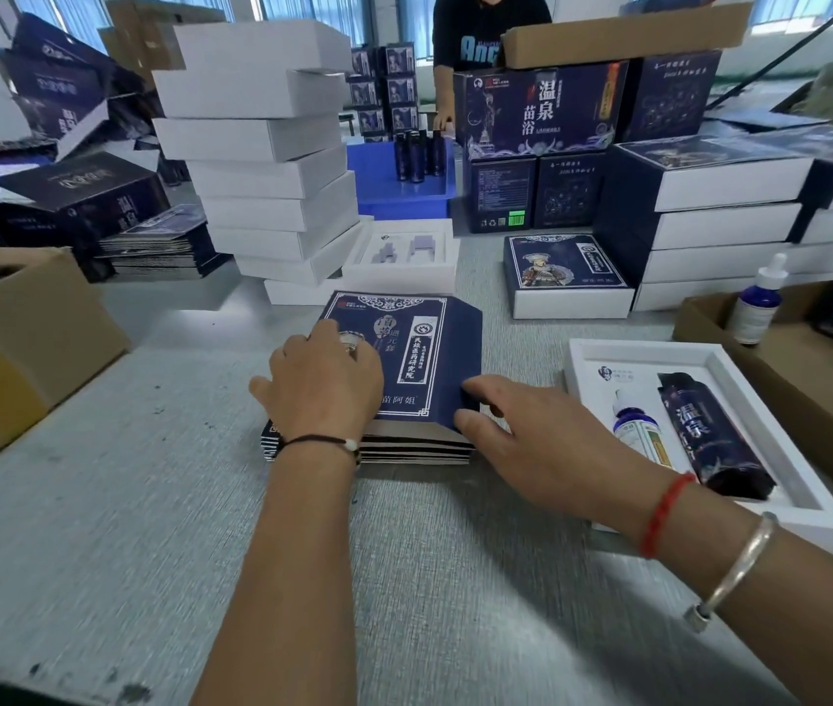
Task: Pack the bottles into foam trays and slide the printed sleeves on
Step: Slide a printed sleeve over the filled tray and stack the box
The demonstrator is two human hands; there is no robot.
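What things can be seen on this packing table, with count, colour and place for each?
flat printed paper sleeves: one stack, navy, table centre.
filled white foam tray: one, right of the stack, holding a small dropper bottle and a dark navy bottle.
empty white foam tray: one, behind the stack.
plain white boxes: tall pile, back left.
brown cardboard cartons: two, far left and far right.
left hand: rests on top sleeve.
right hand: grip at the top sleeve's right edge.
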